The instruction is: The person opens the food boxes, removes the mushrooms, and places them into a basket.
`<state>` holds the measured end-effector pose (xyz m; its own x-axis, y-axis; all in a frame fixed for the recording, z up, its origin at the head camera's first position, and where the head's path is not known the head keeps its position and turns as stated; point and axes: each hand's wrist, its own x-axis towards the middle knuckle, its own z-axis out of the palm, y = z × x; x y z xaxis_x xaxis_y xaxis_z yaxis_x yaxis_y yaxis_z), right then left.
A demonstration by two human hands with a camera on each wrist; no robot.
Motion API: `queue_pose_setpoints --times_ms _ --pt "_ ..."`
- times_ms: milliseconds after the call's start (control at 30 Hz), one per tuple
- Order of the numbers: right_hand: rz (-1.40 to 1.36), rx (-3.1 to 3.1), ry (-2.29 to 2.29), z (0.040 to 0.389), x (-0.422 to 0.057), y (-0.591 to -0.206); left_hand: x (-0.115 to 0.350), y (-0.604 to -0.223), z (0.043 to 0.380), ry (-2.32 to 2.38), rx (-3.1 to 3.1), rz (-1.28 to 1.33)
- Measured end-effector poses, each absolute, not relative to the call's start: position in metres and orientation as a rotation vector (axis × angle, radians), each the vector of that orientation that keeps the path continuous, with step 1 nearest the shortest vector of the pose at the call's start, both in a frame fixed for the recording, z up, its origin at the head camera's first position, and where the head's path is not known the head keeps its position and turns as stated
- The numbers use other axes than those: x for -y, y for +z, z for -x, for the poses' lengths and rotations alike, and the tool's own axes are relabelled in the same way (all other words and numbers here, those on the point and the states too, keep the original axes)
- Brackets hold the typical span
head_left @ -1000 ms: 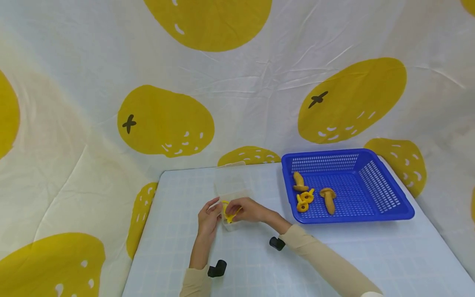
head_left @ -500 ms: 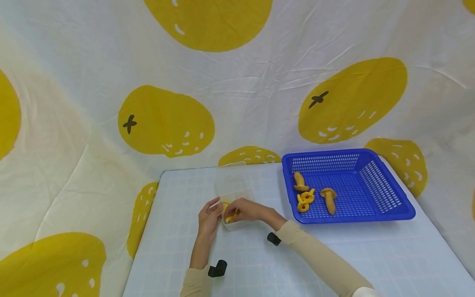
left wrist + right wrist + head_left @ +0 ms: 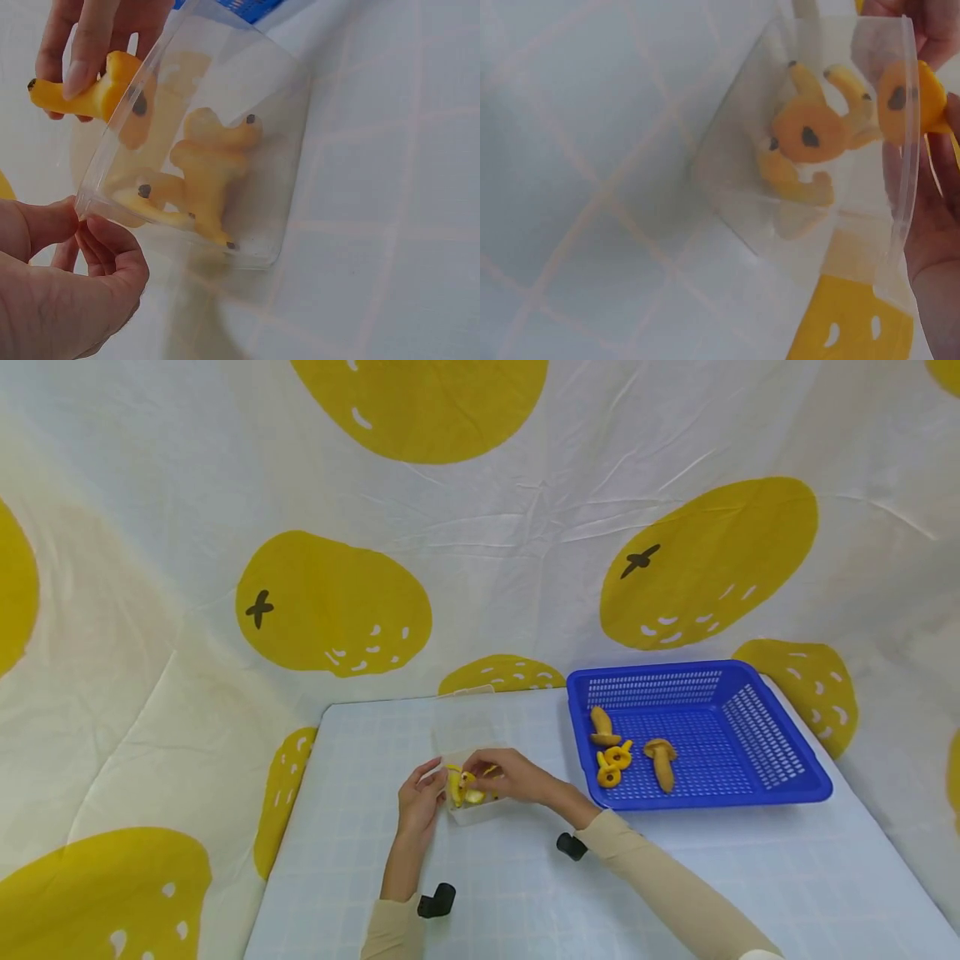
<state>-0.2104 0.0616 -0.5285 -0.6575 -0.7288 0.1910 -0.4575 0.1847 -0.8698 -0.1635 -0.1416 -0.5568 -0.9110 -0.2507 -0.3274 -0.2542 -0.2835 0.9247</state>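
The right hand (image 3: 510,772) is pinching a yellow mushroom (image 3: 116,73) by its stem, with the cap dipping past the rim of the clear box (image 3: 480,813), maybe because the stem is easy to hold. The left hand's (image 3: 420,802) fingers are pinching the rim, probably keeping the light box from sliding. Other yellow mushrooms (image 3: 204,176) are lying inside. Nearby, a blue basket (image 3: 712,801) is sitting on the bench (image 3: 360,760).

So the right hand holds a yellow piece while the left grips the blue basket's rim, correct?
Not the blue basket: the left hand grips the clear box by its rim, as the left wrist view shows. The right hand does hold a yellow piece.
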Motion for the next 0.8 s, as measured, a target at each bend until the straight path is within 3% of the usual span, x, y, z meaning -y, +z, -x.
queue_pose_setpoints --times_ms 800 --pt "0.741 -2.310 -1.702 0.209 -0.130 -0.510 0.143 -0.556 0.162 2.392 -1.883 0.664"
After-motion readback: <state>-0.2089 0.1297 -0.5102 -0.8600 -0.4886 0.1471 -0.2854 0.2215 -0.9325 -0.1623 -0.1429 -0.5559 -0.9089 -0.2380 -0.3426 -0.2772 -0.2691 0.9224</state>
